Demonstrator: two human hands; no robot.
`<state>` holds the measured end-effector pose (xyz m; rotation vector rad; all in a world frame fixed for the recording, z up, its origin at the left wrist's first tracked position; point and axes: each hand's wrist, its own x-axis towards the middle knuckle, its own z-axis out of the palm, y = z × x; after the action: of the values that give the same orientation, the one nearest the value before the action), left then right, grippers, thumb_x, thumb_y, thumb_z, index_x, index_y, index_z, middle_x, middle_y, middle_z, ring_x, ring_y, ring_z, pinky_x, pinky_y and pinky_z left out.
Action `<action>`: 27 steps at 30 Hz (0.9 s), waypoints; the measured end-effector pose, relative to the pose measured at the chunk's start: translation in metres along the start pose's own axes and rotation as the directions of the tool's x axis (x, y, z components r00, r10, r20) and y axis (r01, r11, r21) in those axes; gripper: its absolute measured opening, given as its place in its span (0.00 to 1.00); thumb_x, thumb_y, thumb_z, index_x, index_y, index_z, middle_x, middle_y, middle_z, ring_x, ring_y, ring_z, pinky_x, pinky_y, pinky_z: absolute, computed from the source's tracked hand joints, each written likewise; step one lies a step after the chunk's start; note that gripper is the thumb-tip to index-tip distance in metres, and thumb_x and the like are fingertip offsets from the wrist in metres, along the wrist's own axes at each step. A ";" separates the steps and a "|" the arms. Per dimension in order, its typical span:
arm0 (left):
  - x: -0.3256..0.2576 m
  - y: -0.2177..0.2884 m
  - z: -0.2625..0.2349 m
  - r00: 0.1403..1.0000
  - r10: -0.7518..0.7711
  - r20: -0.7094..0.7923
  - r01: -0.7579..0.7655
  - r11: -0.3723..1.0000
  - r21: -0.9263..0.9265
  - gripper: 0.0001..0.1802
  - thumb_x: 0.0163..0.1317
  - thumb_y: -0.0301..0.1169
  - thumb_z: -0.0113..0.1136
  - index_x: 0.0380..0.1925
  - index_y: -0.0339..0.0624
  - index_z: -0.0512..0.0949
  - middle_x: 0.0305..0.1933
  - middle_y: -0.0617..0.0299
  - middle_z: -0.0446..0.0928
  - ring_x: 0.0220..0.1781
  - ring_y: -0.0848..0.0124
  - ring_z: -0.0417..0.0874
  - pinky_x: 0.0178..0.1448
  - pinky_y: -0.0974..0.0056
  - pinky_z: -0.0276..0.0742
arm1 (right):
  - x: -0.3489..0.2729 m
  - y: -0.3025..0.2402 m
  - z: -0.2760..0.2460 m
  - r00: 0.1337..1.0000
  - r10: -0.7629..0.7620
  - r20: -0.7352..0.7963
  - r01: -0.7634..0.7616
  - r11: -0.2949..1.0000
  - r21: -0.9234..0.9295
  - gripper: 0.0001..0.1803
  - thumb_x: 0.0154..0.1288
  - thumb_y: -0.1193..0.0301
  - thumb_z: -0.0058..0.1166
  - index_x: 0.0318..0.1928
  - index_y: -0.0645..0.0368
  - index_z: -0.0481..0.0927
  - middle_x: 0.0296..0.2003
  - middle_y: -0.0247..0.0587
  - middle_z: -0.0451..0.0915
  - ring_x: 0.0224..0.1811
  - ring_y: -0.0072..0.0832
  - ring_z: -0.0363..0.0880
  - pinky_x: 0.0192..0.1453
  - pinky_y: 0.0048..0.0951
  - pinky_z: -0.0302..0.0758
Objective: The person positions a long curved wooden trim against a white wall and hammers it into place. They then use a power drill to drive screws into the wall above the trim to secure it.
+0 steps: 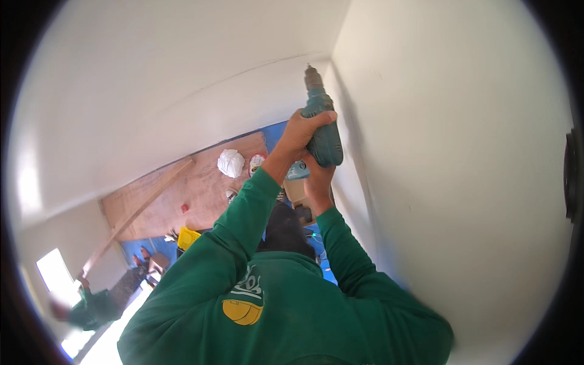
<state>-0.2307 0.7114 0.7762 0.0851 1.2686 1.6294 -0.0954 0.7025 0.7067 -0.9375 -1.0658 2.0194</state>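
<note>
Both hands are wrapping around a teal drill (321, 125) raised up by the white wall (462, 182); the left hand (302, 131) is clenching the top of its body, the right hand (317, 177) is gripping from underneath; the bit end is pointing up toward the corner; green sleeves (243, 219) are filling the lower view; a white bag (231, 163) is lying on the wooden floor (182, 194) far below.

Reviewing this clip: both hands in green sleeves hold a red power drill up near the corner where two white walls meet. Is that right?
Not quite: the power drill is teal green, not red, as the head view shows. The rest holds: the left hand and the right hand, both in green sleeves, hold it up near the corner where two white walls meet.
</note>
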 end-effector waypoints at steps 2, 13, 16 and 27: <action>0.000 -0.004 0.000 1.000 0.030 0.000 -0.030 0.999 -0.010 0.29 0.59 0.42 0.84 0.52 0.33 0.86 0.45 0.54 0.88 0.40 0.66 0.90 0.48 0.59 0.90 | -0.002 0.000 -0.004 1.000 0.004 0.005 -0.004 0.999 -0.032 0.23 0.69 0.75 0.72 0.62 0.66 0.82 0.56 0.36 0.85 0.56 0.27 0.85 0.60 0.32 0.81; -0.091 -0.028 -0.031 0.976 -0.113 -0.186 0.155 0.961 0.231 0.56 0.50 0.56 0.88 0.67 0.27 0.72 0.57 0.46 0.84 0.59 0.62 0.88 0.63 0.59 0.85 | -0.107 -0.021 -0.002 0.982 0.182 0.057 -0.173 0.976 -0.131 0.31 0.72 0.72 0.73 0.72 0.61 0.77 0.65 0.38 0.82 0.66 0.27 0.81 0.69 0.35 0.78; -0.118 -0.036 -0.077 0.983 -0.071 -0.169 0.081 0.996 0.048 0.52 0.52 0.55 0.88 0.65 0.30 0.74 0.55 0.49 0.85 0.58 0.63 0.88 0.63 0.59 0.86 | -0.136 0.011 0.009 0.965 0.247 0.084 -0.219 0.942 -0.256 0.28 0.72 0.73 0.73 0.69 0.62 0.81 0.63 0.39 0.84 0.62 0.28 0.83 0.67 0.35 0.79; -0.160 0.035 -0.222 0.936 0.035 -0.350 -0.040 0.999 -0.007 0.33 0.65 0.47 0.81 0.58 0.37 0.76 0.46 0.59 0.82 0.42 0.71 0.88 0.48 0.62 0.90 | -0.152 0.099 0.170 0.941 0.189 0.281 -0.209 0.977 0.043 0.24 0.68 0.78 0.72 0.62 0.67 0.81 0.54 0.40 0.87 0.55 0.28 0.88 0.59 0.31 0.84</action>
<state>-0.3090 0.4471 0.7833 -0.2005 1.5309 1.7376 -0.1771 0.4695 0.7339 -0.7666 -1.0681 2.3946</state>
